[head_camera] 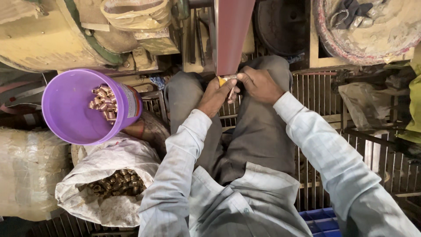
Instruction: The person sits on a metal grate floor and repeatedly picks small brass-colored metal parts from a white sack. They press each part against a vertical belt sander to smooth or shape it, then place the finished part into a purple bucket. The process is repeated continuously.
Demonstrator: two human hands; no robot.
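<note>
Both hands, left hand (215, 94) and right hand (258, 83), clench a small metal piece (229, 79) against the red belt (231, 35); purple bucket (72, 109) at nine o'clock.

One purple bucket (72, 109), one sack (109, 188) (both holding brass pieces).

Warm, fairly bright light falls from above and in front, strongest on the round purple plastic bucket (72, 107), whose inner wall shows a soft sheen without hard glare. Right of the bucket, the pale grey shirt sleeves (315, 140) are evenly lit, with mild shadow in the folds. Below the bucket, the lower left corner sinks into darkness. Far right of the bucket, the metal grating (372, 158) lies dim. Straight lines bow near the edges, a wide-lens distortion. Focus is reasonably sharp throughout, with slight softness at the margins.
</note>
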